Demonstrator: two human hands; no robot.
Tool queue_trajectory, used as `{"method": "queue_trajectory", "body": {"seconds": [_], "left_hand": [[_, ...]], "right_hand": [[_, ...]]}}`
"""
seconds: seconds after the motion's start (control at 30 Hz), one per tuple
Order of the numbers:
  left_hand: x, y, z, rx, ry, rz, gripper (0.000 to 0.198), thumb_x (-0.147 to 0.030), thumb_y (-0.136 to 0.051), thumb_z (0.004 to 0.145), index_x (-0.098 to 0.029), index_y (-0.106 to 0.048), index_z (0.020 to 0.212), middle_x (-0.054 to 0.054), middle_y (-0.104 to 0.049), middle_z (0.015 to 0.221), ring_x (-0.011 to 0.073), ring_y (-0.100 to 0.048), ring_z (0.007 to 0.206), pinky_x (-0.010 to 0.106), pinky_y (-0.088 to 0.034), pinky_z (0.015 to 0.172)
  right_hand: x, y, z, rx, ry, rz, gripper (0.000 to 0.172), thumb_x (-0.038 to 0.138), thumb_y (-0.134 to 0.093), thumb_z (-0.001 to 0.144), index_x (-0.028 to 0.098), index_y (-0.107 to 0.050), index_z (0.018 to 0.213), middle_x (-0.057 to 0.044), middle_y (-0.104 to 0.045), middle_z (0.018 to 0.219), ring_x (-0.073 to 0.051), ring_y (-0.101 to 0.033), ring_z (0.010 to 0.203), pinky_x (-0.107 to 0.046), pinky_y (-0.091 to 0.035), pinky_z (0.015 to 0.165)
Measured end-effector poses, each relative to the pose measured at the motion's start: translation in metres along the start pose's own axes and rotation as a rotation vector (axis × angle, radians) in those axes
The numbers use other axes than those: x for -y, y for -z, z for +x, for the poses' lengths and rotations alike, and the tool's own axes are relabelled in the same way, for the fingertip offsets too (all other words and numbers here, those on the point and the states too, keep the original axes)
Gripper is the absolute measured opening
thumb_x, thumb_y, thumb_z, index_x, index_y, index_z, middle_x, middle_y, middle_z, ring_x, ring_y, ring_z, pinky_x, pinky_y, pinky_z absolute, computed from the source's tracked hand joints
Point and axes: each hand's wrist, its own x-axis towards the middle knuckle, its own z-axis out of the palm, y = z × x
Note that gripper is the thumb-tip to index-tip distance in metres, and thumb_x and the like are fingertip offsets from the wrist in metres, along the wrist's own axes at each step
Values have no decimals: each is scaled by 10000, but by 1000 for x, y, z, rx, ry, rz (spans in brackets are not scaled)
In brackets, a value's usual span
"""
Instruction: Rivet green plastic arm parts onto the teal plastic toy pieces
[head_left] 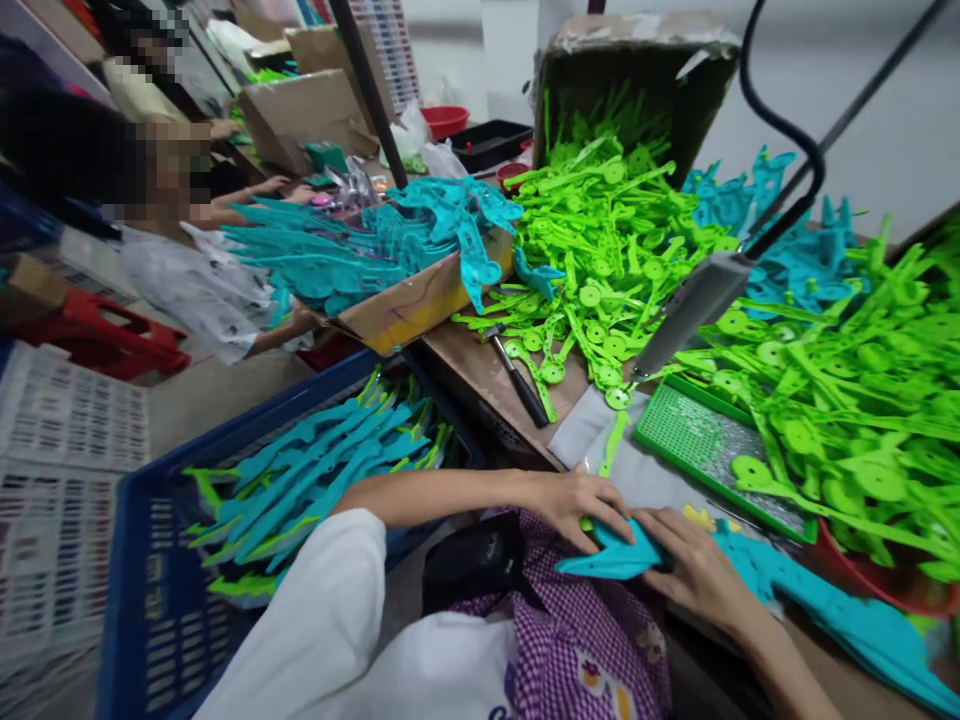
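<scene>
Close to my body, at the table's front edge, my left hand (581,508) is closed on one end of a teal plastic part (619,553). A bit of lime green shows by its fingers. My right hand (686,555) grips the same part from the other side, its fingers bent over the edge. Just beyond the hands, a lime green plastic arm with a round end (616,425) lies on a grey sheet (581,430). More teal pieces (817,600) lie right of my right hand. A grey hanging power tool (694,310) points down above the sheet.
Lime green parts (600,230) spill from a cardboard box (637,50). A hammer (521,380) and a green tray (686,430) lie on the table. Left are a carton of teal parts (420,305) and a blue crate (161,490) with assembled pieces. People work at far left.
</scene>
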Motion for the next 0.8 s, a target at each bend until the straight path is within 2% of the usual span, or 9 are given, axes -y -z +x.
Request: {"method": "queue_trajectory", "body": {"seconds": [0.13,0.27,0.33,0.43,0.53,0.67,0.73,0.8], "left_hand": [[-10,0,5,55,14,139,377,-374,-690,775,-258,-671,1133,105,-606,1162,244,-558,1085,326,-407,980],[-17,-6,5,43,43,229,408,-338,-706,763,-256,-649,1159,122,-604,1167,263,-559,1076,365,-414,946],[-19,-9,4,7,37,199,395,-319,-728,739,-260,-676,1126,130,-609,1175,272,-575,1065,372,-418,945],[-27,-8,6,-34,103,131,364,-311,-767,686,-290,-726,1047,117,-632,1163,275,-598,1054,349,-428,951],[-39,-3,12,-102,172,47,369,-343,-809,606,-297,-758,968,110,-677,1085,274,-623,1008,327,-456,922],[-50,0,18,-198,194,-72,387,-400,-850,507,-293,-777,871,101,-712,985,265,-656,930,310,-495,868],[-51,-1,18,-192,205,-87,385,-398,-846,511,-290,-780,875,100,-711,1009,266,-656,946,309,-495,874],[-49,-1,16,-136,224,-82,390,-365,-832,546,-291,-775,925,99,-696,1077,272,-638,1011,316,-475,919]], "right_hand": [[3,10,0,16,-14,30,531,222,-622,773,191,-515,1293,-120,-640,1134,-252,-608,1026,-396,-518,875],[6,14,-3,-7,7,39,538,220,-615,780,192,-497,1304,-123,-626,1160,-251,-594,1037,-401,-506,883],[7,14,-6,-12,16,34,522,228,-606,790,186,-502,1300,-126,-625,1159,-254,-591,1046,-407,-501,891],[7,15,-7,-19,15,29,531,248,-599,798,186,-497,1315,-131,-626,1149,-261,-592,1054,-420,-497,901],[7,17,-6,-14,14,30,550,257,-596,796,194,-487,1331,-134,-626,1145,-267,-598,1034,-437,-497,897],[7,20,-7,4,23,36,548,250,-595,787,177,-497,1322,-145,-629,1136,-270,-600,1011,-438,-500,881],[7,20,-7,15,27,34,549,243,-597,785,173,-496,1320,-141,-630,1131,-268,-596,1014,-428,-498,877],[7,20,-7,19,22,37,554,235,-602,782,179,-492,1321,-130,-629,1132,-262,-590,1024,-414,-494,880]]}}
